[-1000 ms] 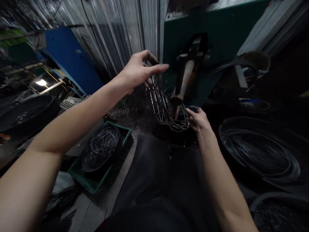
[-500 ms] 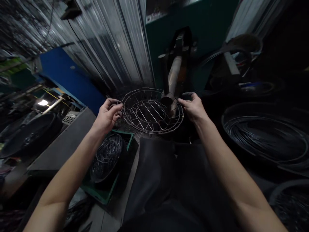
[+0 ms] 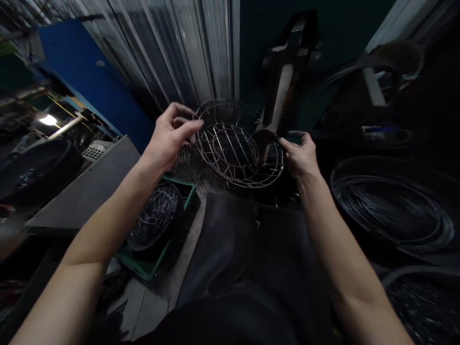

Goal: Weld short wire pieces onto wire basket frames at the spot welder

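A round wire basket (image 3: 230, 147) of thin metal rods hangs in front of me, its left side tilted up. My left hand (image 3: 174, 132) pinches its left rim between thumb and fingers. At the lower right rim, my right hand (image 3: 300, 149) grips the wire with thumb and fingertips. A metal cylinder arm (image 3: 278, 100) of a dark machine (image 3: 293, 45) reaches toward me. Its lower end overlaps the right part of the basket; whether they touch I cannot tell.
At lower left, a dark basin (image 3: 156, 215) of tangled wire pieces sits in a green crate (image 3: 149, 270). Coiled wire (image 3: 388, 203) lies in a wide tub on the right. A blue panel (image 3: 89, 72) and a grey metal box (image 3: 88, 184) stand at left.
The basket has tilted, its left side rising with my left hand. My right hand has shifted slightly right in the picture. The camera view has moved too.
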### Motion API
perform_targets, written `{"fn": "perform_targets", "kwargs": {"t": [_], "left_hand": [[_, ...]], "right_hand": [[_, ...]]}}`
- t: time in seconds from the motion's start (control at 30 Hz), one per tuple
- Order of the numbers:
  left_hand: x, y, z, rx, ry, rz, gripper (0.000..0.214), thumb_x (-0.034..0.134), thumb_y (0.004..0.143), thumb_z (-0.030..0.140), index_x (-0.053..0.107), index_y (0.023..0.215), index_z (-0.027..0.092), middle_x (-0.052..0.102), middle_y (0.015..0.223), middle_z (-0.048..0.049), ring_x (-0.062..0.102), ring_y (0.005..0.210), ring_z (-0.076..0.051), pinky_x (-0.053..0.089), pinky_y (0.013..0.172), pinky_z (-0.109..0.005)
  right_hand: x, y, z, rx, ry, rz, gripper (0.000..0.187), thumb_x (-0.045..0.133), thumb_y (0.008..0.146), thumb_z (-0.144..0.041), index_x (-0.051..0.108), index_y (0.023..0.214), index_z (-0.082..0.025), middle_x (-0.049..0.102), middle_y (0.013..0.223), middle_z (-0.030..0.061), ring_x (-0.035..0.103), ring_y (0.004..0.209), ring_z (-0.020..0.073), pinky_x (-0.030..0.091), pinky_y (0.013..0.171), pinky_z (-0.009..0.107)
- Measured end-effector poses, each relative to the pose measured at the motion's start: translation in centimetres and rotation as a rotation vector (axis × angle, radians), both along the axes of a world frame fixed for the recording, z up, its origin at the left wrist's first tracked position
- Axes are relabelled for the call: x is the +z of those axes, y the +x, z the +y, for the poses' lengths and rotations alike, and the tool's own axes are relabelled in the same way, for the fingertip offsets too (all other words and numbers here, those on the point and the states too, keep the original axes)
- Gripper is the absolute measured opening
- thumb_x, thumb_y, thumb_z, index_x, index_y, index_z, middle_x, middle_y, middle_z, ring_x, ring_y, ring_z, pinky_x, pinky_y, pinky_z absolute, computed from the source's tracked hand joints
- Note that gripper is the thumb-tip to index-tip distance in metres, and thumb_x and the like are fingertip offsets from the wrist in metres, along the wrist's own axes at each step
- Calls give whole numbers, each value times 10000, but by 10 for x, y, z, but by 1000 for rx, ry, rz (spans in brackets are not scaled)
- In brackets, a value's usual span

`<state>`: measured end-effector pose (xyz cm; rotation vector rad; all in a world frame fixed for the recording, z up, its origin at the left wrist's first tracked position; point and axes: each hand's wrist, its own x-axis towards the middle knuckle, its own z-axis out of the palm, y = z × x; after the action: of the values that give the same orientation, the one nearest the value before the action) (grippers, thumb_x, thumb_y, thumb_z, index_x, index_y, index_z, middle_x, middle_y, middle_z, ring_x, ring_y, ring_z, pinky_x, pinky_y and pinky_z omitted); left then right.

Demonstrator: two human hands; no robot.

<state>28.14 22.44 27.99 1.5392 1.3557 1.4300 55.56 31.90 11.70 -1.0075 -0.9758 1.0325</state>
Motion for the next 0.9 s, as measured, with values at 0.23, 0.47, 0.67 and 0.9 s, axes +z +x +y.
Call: {"fn": "perform_targets", "kwargs": {"t": [0.23, 0.47, 0.67, 0.9], "left_hand": [[-37, -15, -19, 13, -122, -198, 311, 709, 630, 288, 478, 825, 218, 529, 648, 55, 520, 483, -65, 420, 438, -177], [-59, -21, -20, 6, -120, -268, 333, 712, 634, 314, 475, 847, 219, 543, 659, 59, 555, 549, -66, 457, 500, -179], [-60, -23, -26, 19, -130, -352, 356, 755, 595, 312, 503, 824, 205, 582, 679, 35, 565, 578, -75, 475, 527, -185], [-63, -30, -30, 32, -134, -359, 370, 765, 591, 324, 527, 847, 202, 589, 706, 20, 581, 600, -89, 483, 543, -202]], "right_hand": [[17, 5, -4, 52, -37, 2, 483, 814, 538, -415, 546, 895, -231, 577, 655, -29, 522, 515, 104, 397, 435, 215], [-3, 20, -57, 75, -84, -145, 359, 731, 637, -467, 628, 880, -223, 632, 771, -7, 553, 608, 106, 417, 489, 211], [-11, -4, -84, 107, 0, -203, 327, 753, 620, -445, 652, 812, -201, 658, 798, 12, 596, 759, 166, 485, 738, 309], [-10, -21, -82, -30, 25, -236, 324, 721, 658, -488, 611, 732, -192, 609, 719, -6, 554, 682, 143, 459, 684, 285]]}}
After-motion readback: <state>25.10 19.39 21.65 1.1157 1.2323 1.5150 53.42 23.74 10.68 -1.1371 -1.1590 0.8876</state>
